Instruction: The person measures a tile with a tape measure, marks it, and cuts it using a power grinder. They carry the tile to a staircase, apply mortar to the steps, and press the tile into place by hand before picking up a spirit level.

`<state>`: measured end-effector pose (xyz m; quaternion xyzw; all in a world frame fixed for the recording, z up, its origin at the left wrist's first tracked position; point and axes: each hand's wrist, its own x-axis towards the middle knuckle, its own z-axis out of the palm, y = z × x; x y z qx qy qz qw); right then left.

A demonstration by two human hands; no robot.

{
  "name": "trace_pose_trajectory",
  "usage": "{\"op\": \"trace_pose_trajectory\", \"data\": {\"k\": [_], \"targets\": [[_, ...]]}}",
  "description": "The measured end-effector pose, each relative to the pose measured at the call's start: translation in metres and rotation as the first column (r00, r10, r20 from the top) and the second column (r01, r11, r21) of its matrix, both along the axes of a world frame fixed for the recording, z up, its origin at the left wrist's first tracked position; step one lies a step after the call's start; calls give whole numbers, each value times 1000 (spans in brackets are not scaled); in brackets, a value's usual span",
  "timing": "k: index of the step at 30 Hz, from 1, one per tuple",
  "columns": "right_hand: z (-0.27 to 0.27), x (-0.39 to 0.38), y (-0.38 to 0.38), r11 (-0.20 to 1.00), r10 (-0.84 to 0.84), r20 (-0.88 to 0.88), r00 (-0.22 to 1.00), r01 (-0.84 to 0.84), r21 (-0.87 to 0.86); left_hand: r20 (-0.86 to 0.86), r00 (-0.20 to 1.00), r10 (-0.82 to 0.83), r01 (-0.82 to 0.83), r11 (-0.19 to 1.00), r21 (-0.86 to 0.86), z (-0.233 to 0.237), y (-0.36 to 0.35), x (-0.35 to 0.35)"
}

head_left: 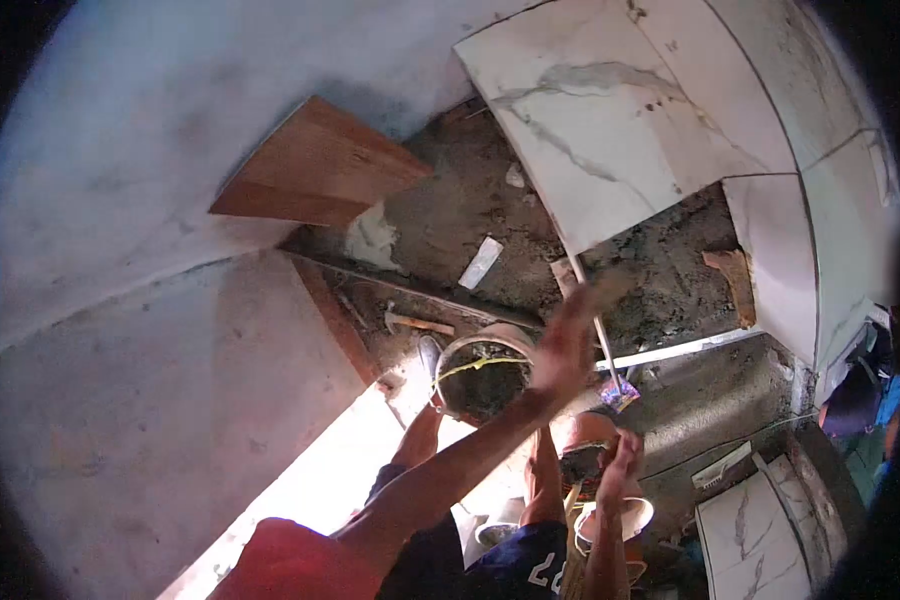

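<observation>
My left hand [568, 345] reaches across the middle, blurred by motion, with its fingers stretched out. It passes in front of a thin pale stick [607, 345] and the right side of a bucket of dark mortar [485, 380]. A yellow handle [470, 366] lies across that bucket. My right hand [622, 462] is lower, its fingers curled, beside a smaller container [588, 432] with dark mix in it. What the curled fingers hold, if anything, I cannot make out. A colourful packet [618, 393] lies just above this hand.
Marbled tiles [610, 130] cover the upper right, beside bare mortar floor [450, 190]. A brown board [320, 165] leans on the pale wall [150, 200]. A hammer [420, 324] and a white tile strip [481, 263] lie nearby. More tiles [755, 540] are at lower right.
</observation>
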<state>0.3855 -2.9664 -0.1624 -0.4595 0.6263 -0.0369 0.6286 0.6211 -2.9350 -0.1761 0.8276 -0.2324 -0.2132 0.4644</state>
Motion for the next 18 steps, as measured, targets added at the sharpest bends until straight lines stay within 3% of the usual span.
{"op": "trace_pose_trajectory", "data": {"k": [1,2,3,5,6,7,8,9,10,11,12,13,14,15,16,17,18], "targets": [[14,44,10,999,25,87,996,-23,-23,-87,994,68,-72,997,-39,17,30,13],[19,82,14,998,55,173,983,-48,-49,44,976,213,-216,975,56,-19,70,9],[1,104,20,992,129,153,980,-128,-18,188,951,246,-265,961,81,-29,99,29],[-18,171,28,958,283,208,936,-286,-18,-154,941,302,-287,952,108,-69,158,62],[-19,216,34,931,360,273,892,-362,-43,334,931,145,-203,969,144,-105,182,86],[-30,251,40,921,383,279,880,-388,-40,-43,965,260,-247,948,201,-172,213,98],[-41,286,46,912,401,281,872,-408,-37,-43,960,275,-261,945,198,-161,219,122],[-35,329,50,885,455,316,833,-463,-53,273,949,159,-253,899,358,-134,218,148],[-22,369,50,856,501,344,794,-512,-67,529,848,-28,-287,816,502,-119,222,164],[-25,401,47,782,610,414,675,-599,-176,521,853,-22,-285,817,502,-119,232,169],[-18,436,50,795,588,443,677,-583,-166,308,922,234,-319,910,264,-119,242,173],[-8,472,55,809,566,477,673,-565,-163,24,913,408,-408,913,15,-118,250,182],[6,502,60,828,537,517,666,-535,-170,23,913,407,-407,913,11,-108,262,190],[14,523,65,847,505,556,660,-505,-170,-260,823,505,-528,849,-23,-84,278,199],[10,538,67,847,505,553,662,-504,-169,-523,658,541,-643,765,-17,-59,292,209],[4,551,69,843,463,636,617,-528,-102,-526,657,539,-642,766,-17,-33,302,222],[2,557,72,833,411,711,570,-553,-38,-632,560,536,-713,700,-38,-6,310,235]]}}
